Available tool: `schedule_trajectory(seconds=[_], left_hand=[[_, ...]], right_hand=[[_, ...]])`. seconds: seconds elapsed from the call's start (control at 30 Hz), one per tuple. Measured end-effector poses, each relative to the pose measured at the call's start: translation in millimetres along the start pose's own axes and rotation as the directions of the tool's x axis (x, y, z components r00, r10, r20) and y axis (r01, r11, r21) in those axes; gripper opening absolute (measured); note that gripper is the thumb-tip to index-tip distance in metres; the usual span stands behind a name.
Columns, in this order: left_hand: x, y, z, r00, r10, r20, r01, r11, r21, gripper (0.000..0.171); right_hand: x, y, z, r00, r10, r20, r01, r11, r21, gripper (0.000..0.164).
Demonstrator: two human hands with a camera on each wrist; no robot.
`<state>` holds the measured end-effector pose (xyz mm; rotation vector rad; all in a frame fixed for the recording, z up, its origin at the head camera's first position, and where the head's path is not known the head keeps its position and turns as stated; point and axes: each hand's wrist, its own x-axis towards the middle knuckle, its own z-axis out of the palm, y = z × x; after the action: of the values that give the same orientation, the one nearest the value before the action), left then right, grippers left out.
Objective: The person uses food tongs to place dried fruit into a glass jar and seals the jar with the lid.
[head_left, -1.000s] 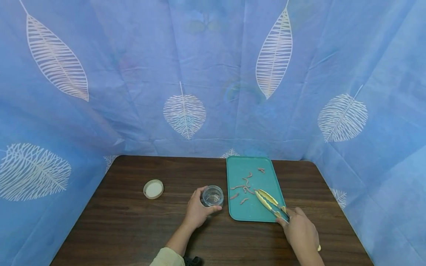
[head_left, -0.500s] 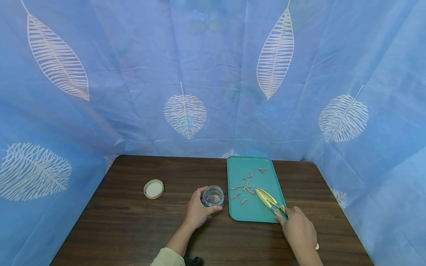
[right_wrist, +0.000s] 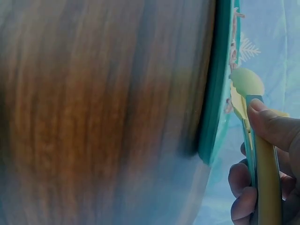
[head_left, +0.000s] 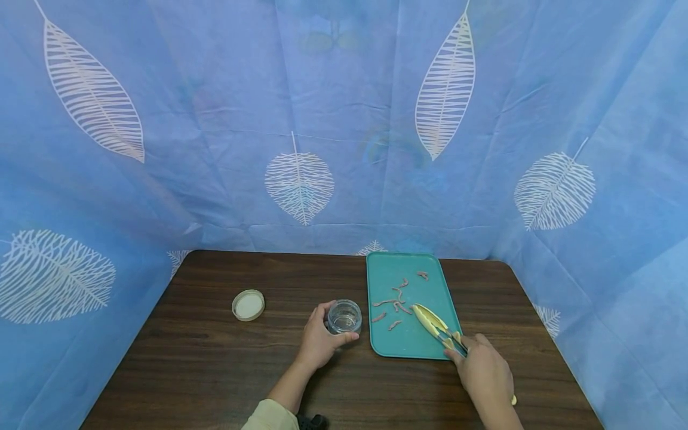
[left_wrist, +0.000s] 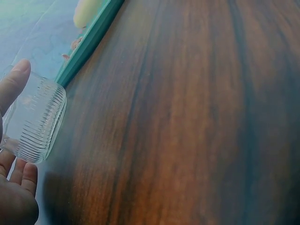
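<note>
My left hand (head_left: pixel 318 340) holds a clear ribbed jar (head_left: pixel 344 318) with its mouth up, thumb on the near side and fingers round the far side. The jar's ribbed wall (left_wrist: pixel 40 122) shows in the left wrist view. In my right hand (head_left: pixel 486 370) is a pair of yellow-tipped tongs (head_left: pixel 430 322), gripped by its handles. The tongs reach over the right part of a teal tray (head_left: pixel 395 349), tips close to a cluster of pinkish worm-like pieces (head_left: pixel 398 304). Other such pieces lie scattered on the tray.
A round lid (head_left: pixel 248 306), white inside, lies on the dark wooden table (head_left: pixel 215 364) to the left of the jar. Blue cloth (head_left: pixel 344 179) with white leaf prints hangs behind and around the table.
The tongs' tips are slightly closer together than a second ago, and the right hand has shifted very little. The left hand and jar have stayed in place.
</note>
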<state>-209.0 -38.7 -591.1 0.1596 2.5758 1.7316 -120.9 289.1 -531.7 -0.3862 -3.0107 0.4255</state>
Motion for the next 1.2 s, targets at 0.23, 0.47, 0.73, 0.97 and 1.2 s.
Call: schedule_trajectory(seconds=[0.23, 0.47, 0.73, 0.97, 1.2], left_hand=[[0.1, -0.8, 0.2, 1.000, -0.003, 0.002, 0.003, 1.000, -0.006, 0.092], [-0.3, -2.1, 0.6, 1.000, -0.001, -0.002, 0.001, 1.000, -0.002, 0.092], [0.1, -1.6, 1.0, 1.000, 0.004, -0.002, -0.004, 1.000, -0.006, 0.092], [1.0, -2.0, 0.5, 1.000, -0.001, 0.004, 0.002, 1.000, -0.014, 0.092], [1.2, -3.1, 0.6, 1.000, -0.009, 0.012, 0.010, 1.000, -0.025, 0.090]], right_hand=[[-9.0, -13.4, -5.3, 0.997, -0.054, -0.055, 0.056, 0.998, 0.037, 0.058], [-14.2, -40.5, -5.3, 0.990, -0.100, -0.097, 0.106, 0.993, 0.057, 0.057], [-23.9, -71.8, -10.8, 0.979, -0.166, -0.120, 0.176, 0.982, 0.070, 0.053], [-28.5, -94.3, -6.5, 0.970, -0.207, -0.128, 0.217, 0.974, 0.069, 0.049], [-33.0, -103.1, -3.2, 0.975, -0.203, -0.086, 0.208, 0.976, 0.060, 0.051]])
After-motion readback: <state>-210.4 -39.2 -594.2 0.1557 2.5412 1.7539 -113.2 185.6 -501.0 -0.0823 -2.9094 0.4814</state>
